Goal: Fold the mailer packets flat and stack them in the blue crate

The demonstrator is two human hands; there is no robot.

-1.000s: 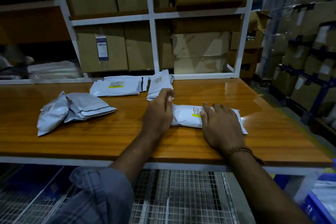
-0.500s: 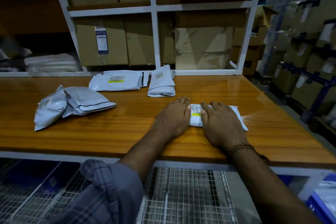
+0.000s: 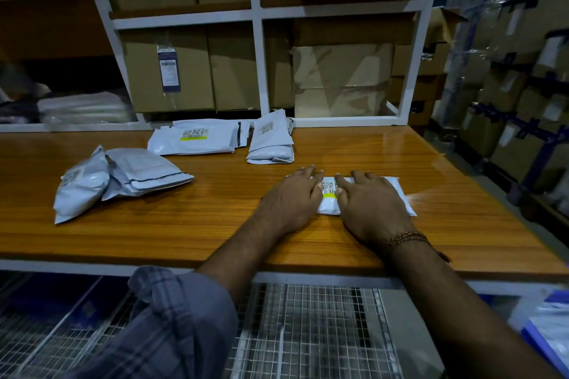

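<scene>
With my left hand (image 3: 291, 200) and right hand (image 3: 371, 204) spread flat, I'm pressing the folded mailer packet (image 3: 328, 194) down (fingers straight, gripping nothing); next comes lifting it to the blue crate (image 3: 534, 337).

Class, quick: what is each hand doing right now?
Left hand: open, fingers pressing flat on the mailer packet.
Right hand: open, pressing the same packet.

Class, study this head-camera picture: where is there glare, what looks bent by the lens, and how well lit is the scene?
Head view: dim overall; glare streaks the table at its far right; the wide lens bows the shelf posts and table edge; the packet under both hands is bright, its label barely legible.
</scene>
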